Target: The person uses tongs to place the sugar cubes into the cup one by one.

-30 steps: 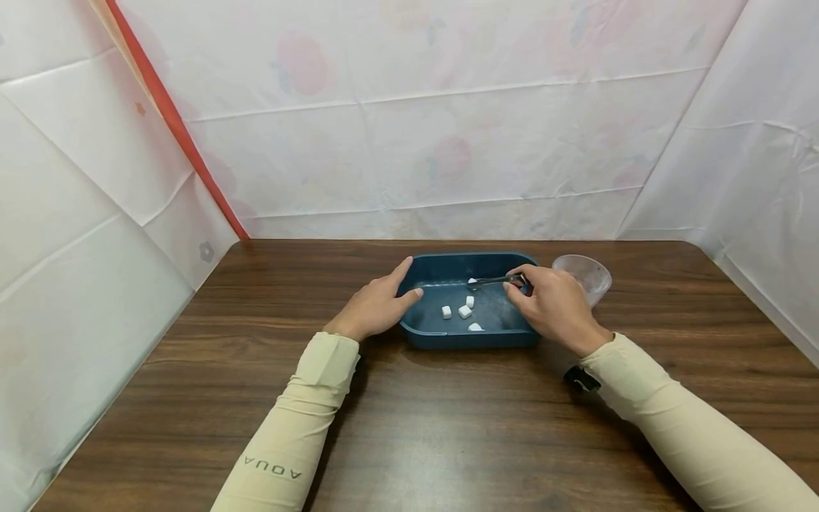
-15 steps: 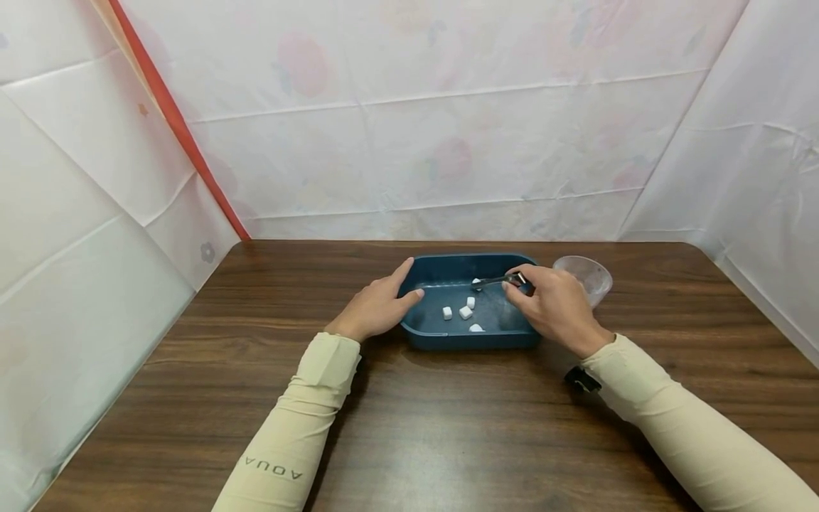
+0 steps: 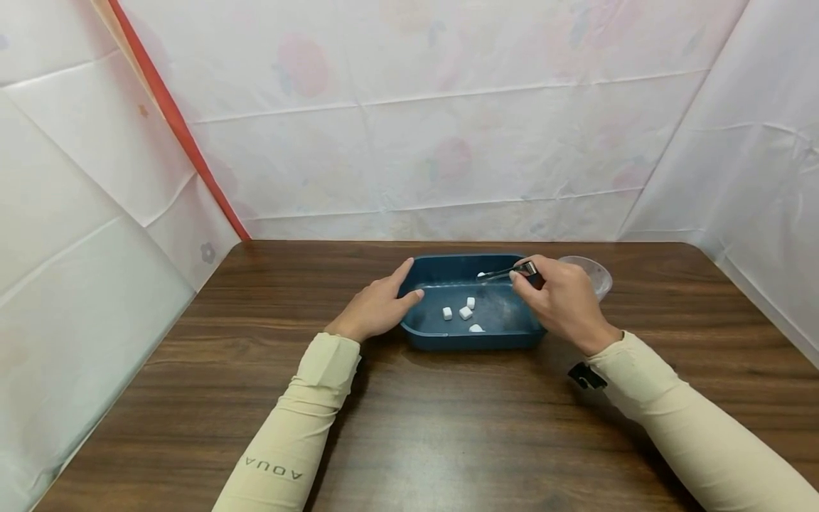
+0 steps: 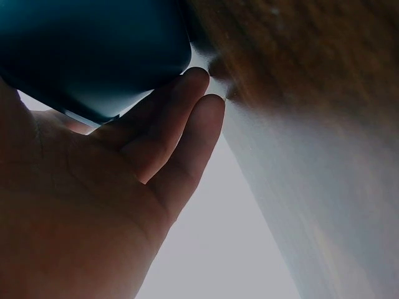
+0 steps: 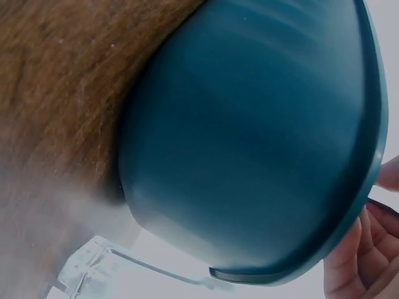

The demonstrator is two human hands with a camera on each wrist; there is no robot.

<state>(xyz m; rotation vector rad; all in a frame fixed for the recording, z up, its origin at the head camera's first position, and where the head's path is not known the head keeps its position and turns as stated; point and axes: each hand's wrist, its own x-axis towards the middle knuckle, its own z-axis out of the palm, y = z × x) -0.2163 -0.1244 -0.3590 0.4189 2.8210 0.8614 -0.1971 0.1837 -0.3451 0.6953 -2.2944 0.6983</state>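
A dark blue rectangular tray [image 3: 473, 341] stands on the table with several small white cubes [image 3: 466, 313] lying in it. My left hand [image 3: 371, 306] holds its left end, thumb over the rim and fingers along the outer wall; the left wrist view shows those fingers [image 4: 168, 137] against the blue side. Above the tray's right end, my right hand [image 3: 566, 299] pinches slim dark tongs [image 3: 505, 272] with a shiny metal end. At the tongs' tip is one white cube [image 3: 481, 274], raised toward the tray's far wall. In the right wrist view the tray's end hides most of the tongs.
Just right of the tray stands a clear bowl [image 3: 598, 276], partly hidden behind my right hand; its edge also shows in the right wrist view. The brown wooden table [image 3: 422, 419] ends at pale patterned sheets [image 3: 409, 142] hung at the back and sides.
The tongs and the white cube at their tip have risen from the tray's floor and moved a little right with my right hand. My left hand and the tray stay in place.
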